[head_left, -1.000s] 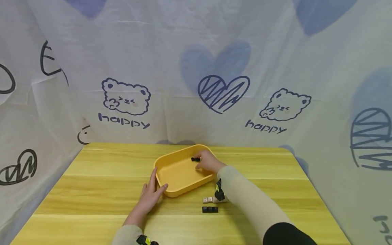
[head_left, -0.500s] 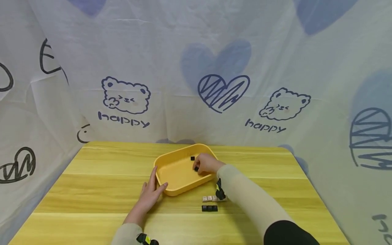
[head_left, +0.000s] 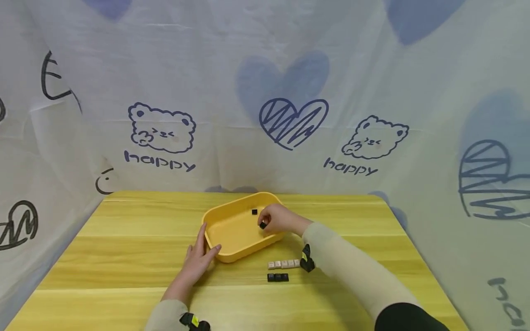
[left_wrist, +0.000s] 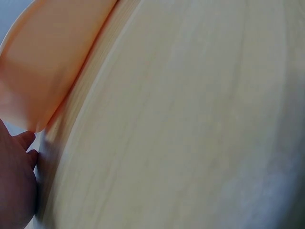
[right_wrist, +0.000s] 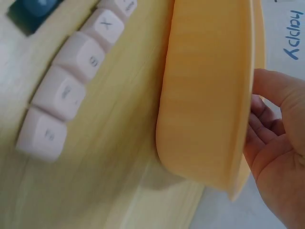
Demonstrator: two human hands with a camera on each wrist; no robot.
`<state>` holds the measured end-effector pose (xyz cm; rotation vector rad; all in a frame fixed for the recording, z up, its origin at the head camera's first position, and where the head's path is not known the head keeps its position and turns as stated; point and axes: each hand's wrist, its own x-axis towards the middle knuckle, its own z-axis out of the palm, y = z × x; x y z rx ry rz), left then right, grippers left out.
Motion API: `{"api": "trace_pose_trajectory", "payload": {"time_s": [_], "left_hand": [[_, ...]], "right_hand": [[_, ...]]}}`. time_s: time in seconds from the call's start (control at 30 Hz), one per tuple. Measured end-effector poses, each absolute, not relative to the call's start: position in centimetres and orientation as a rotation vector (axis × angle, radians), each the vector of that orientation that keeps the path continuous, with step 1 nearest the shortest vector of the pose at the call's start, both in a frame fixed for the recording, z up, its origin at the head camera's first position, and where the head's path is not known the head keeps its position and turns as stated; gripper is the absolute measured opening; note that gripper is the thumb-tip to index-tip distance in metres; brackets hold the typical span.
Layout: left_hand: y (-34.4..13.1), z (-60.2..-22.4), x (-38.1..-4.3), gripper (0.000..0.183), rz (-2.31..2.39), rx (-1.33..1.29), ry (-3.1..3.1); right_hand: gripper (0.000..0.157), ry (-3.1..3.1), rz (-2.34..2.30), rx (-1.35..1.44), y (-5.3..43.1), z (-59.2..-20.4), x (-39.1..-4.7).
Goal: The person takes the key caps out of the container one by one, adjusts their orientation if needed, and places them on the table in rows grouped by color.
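Note:
A yellow tray point(head_left: 238, 255) lies at an angle on the table. My right hand point(head_left: 276, 218) reaches over its right end and pinches a black keycap point(head_left: 262, 225) between thumb and fingers. Another black keycap point(head_left: 254, 212) lies on the tray floor near the back wall. In the right wrist view the tray wall hides the pinched keycap and some fingertips. My left hand point(head_left: 196, 263) rests against the tray's left front corner, its fingers extended along the left side and the thumb at the front rim.
In front of the tray, a row of white keycaps point(head_left: 284, 264) lies on the wooden table point(head_left: 124, 271), with a shorter row of black keycaps point(head_left: 278, 277) nearer me. A printed cloth point(head_left: 232, 151) hangs behind the table.
My right hand has separated one black keycap from the other in the tray and raised it slightly. The left hand stays at the tray corner. The head view has shifted a little.

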<state>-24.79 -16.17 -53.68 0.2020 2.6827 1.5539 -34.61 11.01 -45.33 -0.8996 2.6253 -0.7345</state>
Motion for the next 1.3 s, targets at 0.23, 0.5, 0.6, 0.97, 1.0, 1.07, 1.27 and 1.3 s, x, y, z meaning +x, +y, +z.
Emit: {"api": "trace_pose_trajectory", "payload": {"time_s": [0.23,0.5,0.6,0.97,1.0,1.07,1.27,1.3], "left_hand": [[-16.3,-53.6,-24.8,0.083,1.542,0.254,2.705],[-16.2,-53.7,-25.0,0.083,1.544,0.249,2.7],[-16.2,-53.8,-24.9,0.083,1.546,0.253,2.694],[-16.2,-54.0,-24.9,0.084,1.541,0.243,2.702],[-16.2,-54.0,-25.0,0.084,1.543,0.246,2.703],[-16.2,-54.0,-24.9,0.084,1.544,0.247,2.702],[-16.1,-54.0,-24.9,0.084,1.545,0.235,2.691],[-16.1,-53.9,-24.9,0.084,1.545,0.234,2.689]], "right_hand": [[0.02,2.656,-0.803,-0.901,12.6,-44.4,-33.5],[0.017,2.646,-0.919,-0.883,14.8,-43.6,-32.2],[0.016,2.634,-0.935,-0.902,15.8,-43.6,-31.3],[0.013,2.62,-1.027,-0.886,18.0,-44.4,-27.9],[0.013,2.616,-1.049,-0.873,18.1,-44.6,-27.6],[0.014,2.611,-1.087,-0.847,18.3,-45.0,-27.1],[0.016,2.605,-1.182,-0.787,19.0,-46.3,-25.8],[0.016,2.599,-1.205,-0.767,19.1,-46.5,-25.6]]}}
